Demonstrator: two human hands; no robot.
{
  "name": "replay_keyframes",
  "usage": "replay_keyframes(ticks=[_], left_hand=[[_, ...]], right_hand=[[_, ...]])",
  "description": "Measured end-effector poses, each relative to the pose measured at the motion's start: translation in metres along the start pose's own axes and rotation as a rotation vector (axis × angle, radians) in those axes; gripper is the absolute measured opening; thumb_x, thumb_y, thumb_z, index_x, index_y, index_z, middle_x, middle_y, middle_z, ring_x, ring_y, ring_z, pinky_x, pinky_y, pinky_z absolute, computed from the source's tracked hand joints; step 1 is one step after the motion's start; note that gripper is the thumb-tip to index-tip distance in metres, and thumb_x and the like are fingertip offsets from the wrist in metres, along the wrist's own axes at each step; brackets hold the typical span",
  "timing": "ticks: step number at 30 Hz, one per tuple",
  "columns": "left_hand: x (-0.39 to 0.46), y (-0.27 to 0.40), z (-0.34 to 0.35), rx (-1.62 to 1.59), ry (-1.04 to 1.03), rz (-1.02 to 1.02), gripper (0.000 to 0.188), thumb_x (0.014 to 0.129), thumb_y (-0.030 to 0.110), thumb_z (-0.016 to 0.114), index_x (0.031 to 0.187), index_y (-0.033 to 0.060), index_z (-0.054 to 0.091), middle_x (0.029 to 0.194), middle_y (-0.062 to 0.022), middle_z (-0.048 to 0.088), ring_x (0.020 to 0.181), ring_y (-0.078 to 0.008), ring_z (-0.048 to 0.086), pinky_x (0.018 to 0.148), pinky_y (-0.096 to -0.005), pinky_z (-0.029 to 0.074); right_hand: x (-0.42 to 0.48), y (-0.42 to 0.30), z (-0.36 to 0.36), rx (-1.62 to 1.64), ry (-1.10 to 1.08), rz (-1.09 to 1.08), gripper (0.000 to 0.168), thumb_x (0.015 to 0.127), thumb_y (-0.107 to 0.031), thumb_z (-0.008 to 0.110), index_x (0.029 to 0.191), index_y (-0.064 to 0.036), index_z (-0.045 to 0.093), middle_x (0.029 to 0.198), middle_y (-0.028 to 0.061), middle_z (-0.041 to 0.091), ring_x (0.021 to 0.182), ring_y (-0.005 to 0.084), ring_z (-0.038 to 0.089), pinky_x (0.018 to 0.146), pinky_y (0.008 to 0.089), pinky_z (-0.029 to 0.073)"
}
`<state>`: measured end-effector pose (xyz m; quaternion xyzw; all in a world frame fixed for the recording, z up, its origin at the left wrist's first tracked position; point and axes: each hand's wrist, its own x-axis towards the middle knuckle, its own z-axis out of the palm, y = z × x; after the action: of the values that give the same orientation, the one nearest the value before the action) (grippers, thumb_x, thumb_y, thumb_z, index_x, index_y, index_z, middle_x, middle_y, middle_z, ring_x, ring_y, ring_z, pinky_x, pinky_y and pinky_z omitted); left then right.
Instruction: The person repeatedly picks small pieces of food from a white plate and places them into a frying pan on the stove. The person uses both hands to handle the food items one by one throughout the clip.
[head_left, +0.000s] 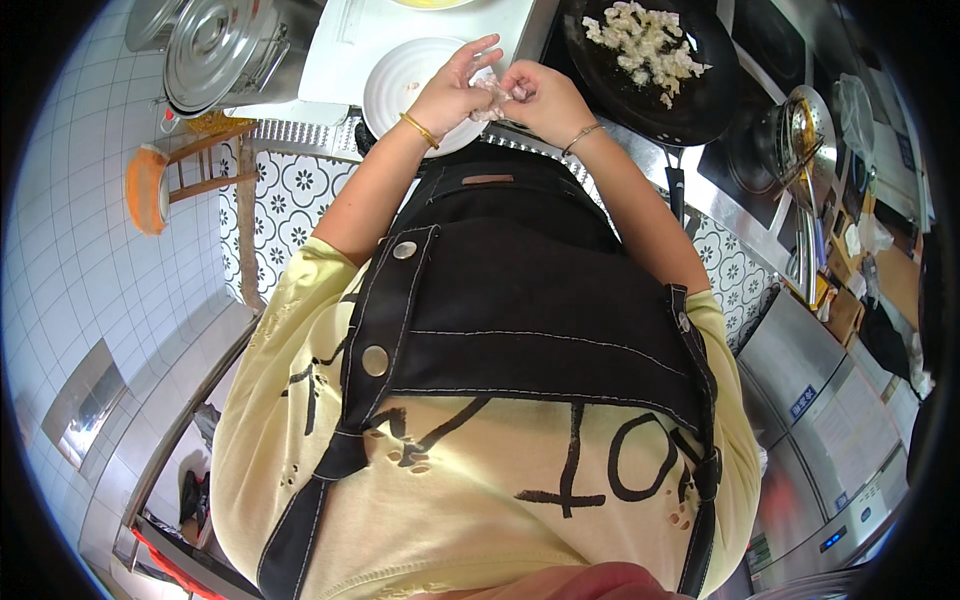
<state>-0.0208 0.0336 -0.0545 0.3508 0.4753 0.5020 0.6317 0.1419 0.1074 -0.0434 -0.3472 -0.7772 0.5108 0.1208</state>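
Observation:
A clump of pale, wet, coated food pieces (491, 99), apparently raw meat, is held between my two hands. My left hand (454, 88) grips its left side, some fingers spread upward and smeared with coating. At the clump's right side, the bent fingers of my right hand (546, 101) pinch a bit of it. Both hands are over the right part of a white round plate (386, 90), on which a small scrap lies. To the right, a black frying pan (600, 82) on the stove contains scattered pale pieces of the same kind (649, 49).
A white board (337, 67) lies beneath the plate. Left of it stands a large lidded steel pot (217, 52). The pan's black handle (675, 191) points towards me. A perforated strainer with utensils (814, 127) rests at the far right. A wooden stool (202, 172) is at the left.

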Motion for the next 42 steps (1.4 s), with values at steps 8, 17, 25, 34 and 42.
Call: replay_keyframes(ticks=[8,17,25,34,42], left_hand=[[0.004,0.012,0.0,0.085,-0.145,-0.089,0.059,0.075,0.003,0.062,0.129,0.0079,0.041,0.108,-0.0098,0.054,0.083,-0.0108,0.057,0.068,-0.0215,0.046],[-0.001,0.016,-0.012,0.253,0.004,-0.137,0.024,0.084,0.021,0.06,0.104,0.007,0.063,0.086,0.0,0.063,0.065,-0.0029,0.05,0.052,-0.0166,0.038],[-0.006,0.007,-0.033,0.242,0.121,-0.121,0.021,0.082,0.021,0.063,0.101,0.0114,0.066,0.079,0.0041,0.062,0.064,-0.0028,0.053,0.052,-0.0167,0.038],[-0.008,0.002,-0.035,0.242,0.159,-0.135,0.022,0.08,0.018,0.065,0.1,0.0115,0.066,0.074,0.0041,0.06,0.064,-0.0034,0.053,0.052,-0.0175,0.038],[-0.01,-0.003,-0.041,0.222,0.195,-0.142,0.022,0.08,0.02,0.066,0.1,0.0116,0.066,0.073,0.004,0.058,0.064,-0.0038,0.052,0.053,-0.0177,0.038]], right_hand=[[0.0,0.013,0.002,0.217,0.084,-0.032,0.014,0.069,-0.007,0.066,0.079,-0.004,0.057,0.069,0.0038,0.059,0.063,0.0106,0.055,0.058,0.0247,0.045],[-0.006,0.034,-0.07,0.726,0.156,0.192,0.016,0.081,-0.014,0.064,0.09,-0.002,0.065,0.074,0.0026,0.063,0.059,0.0074,0.054,0.054,0.0192,0.044],[-0.013,0.11,-0.135,-0.519,0.323,0.18,0.024,0.084,-0.028,0.058,0.09,-0.006,0.066,0.069,0.0093,0.061,0.061,0.0195,0.057,0.065,0.0277,0.046],[-0.006,0.102,-0.144,-0.624,0.241,0.309,0.017,0.074,-0.02,0.068,0.083,-0.006,0.066,0.071,0.0074,0.064,0.063,0.0164,0.06,0.063,0.028,0.047],[-0.006,0.132,-0.142,-0.414,0.29,0.25,0.011,0.073,-0.013,0.067,0.083,-0.007,0.068,0.072,0.0042,0.065,0.064,0.0128,0.058,0.063,0.0253,0.046]])
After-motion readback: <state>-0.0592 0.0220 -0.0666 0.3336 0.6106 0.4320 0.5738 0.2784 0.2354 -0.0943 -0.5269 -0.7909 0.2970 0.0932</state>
